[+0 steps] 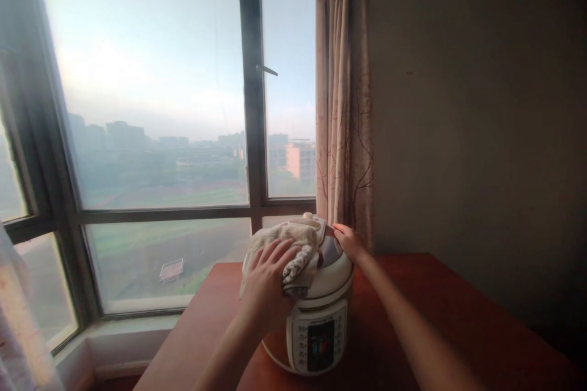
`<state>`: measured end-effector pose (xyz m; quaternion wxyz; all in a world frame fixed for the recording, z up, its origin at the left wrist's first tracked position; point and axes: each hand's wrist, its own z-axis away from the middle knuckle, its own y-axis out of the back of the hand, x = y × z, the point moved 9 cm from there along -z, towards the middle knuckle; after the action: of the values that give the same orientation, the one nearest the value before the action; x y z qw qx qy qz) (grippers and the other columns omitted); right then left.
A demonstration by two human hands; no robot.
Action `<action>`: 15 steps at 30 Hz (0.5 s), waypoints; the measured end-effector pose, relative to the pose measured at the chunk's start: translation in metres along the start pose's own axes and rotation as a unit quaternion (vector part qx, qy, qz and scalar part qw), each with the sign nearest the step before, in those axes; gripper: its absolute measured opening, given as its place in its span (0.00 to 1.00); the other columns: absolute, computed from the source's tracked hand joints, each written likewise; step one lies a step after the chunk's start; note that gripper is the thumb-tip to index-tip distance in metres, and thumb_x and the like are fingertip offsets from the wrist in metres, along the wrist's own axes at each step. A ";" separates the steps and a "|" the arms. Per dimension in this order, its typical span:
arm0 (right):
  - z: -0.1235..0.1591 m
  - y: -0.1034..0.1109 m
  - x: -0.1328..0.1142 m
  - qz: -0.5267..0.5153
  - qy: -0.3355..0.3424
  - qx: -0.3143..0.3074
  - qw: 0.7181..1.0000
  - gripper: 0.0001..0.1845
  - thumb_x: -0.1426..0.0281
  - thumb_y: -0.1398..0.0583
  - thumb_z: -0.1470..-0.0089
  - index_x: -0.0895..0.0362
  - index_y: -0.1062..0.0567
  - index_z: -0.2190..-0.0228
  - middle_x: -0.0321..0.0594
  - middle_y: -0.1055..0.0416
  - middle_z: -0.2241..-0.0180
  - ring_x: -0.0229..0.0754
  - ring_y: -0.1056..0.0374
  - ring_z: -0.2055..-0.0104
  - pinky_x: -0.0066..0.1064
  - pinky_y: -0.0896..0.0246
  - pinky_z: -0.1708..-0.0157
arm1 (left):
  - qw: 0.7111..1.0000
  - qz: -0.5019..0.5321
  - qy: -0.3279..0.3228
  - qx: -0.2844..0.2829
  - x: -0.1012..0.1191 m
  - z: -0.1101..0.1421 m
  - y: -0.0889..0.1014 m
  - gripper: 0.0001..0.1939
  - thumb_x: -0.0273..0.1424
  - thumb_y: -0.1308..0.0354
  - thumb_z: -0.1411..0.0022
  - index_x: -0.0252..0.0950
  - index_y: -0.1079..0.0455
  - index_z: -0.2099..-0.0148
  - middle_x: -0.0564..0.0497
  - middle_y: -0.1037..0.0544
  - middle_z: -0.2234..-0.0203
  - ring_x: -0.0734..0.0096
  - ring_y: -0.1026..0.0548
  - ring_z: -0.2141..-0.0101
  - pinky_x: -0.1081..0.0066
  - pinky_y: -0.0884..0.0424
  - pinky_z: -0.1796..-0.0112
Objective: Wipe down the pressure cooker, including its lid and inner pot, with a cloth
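Note:
A white electric pressure cooker (330,284) stands upright on the reddish-brown table, its control panel (320,342) facing me. Over the left part of its lid lies a pale cloth (287,233) with a dark-patterned edge. My left hand (268,278) is curved over this cloth, pressing it against the lid, with the fingertips on top. On the far right side, my right hand (349,241) is closed around the lid's handle (329,231). A small round knob (307,215) sticks up at the top of the lid. The cloth hides much of the lid's left side.
The table (431,317) reaches out to both sides of the cooker. Behind it are a large window (151,134) with a dark frame and a patterned curtain (342,104). A grey wall (472,134) stands at the right, and a pale fabric (27,317) hangs at far left.

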<state>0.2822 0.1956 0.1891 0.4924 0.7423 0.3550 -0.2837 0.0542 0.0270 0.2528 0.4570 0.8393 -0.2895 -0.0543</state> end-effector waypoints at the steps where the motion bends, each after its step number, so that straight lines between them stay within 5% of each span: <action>1: 0.000 0.000 0.000 0.003 0.001 0.001 1.000 0.18 0.63 0.44 0.34 0.59 0.24 0.49 0.48 0.27 0.44 0.48 0.33 0.40 0.46 0.42 0.39 | 1.000 0.005 0.000 0.001 -0.003 -0.004 0.003 0.39 0.25 0.42 0.54 0.46 0.31 0.37 0.51 0.31 0.35 0.48 0.38 0.35 0.49 0.43 0.36; 10: 0.002 0.001 -0.004 0.025 0.007 0.008 1.000 0.23 0.69 0.49 0.40 0.58 0.22 0.48 0.46 0.25 0.45 0.48 0.32 0.41 0.36 0.41 0.41 | 0.999 0.028 0.020 -0.005 -0.043 -0.030 0.005 0.27 0.30 0.44 0.41 0.45 0.28 0.38 0.50 0.28 0.38 0.55 0.36 0.36 0.57 0.42 0.36; 15: 0.000 0.002 -0.002 0.031 0.005 0.015 0.999 0.17 0.64 0.45 0.35 0.57 0.24 0.49 0.47 0.27 0.44 0.48 0.33 0.41 0.45 0.42 0.40 | 0.996 0.083 0.020 -0.037 -0.069 -0.061 -0.007 0.23 0.35 0.48 0.36 0.41 0.29 0.39 0.47 0.26 0.40 0.55 0.31 0.40 0.61 0.37 0.39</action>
<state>0.2822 0.1950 0.1921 0.4874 0.7619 0.3303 -0.2699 0.0217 0.1118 0.2705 0.4968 0.7956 -0.3465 -0.0100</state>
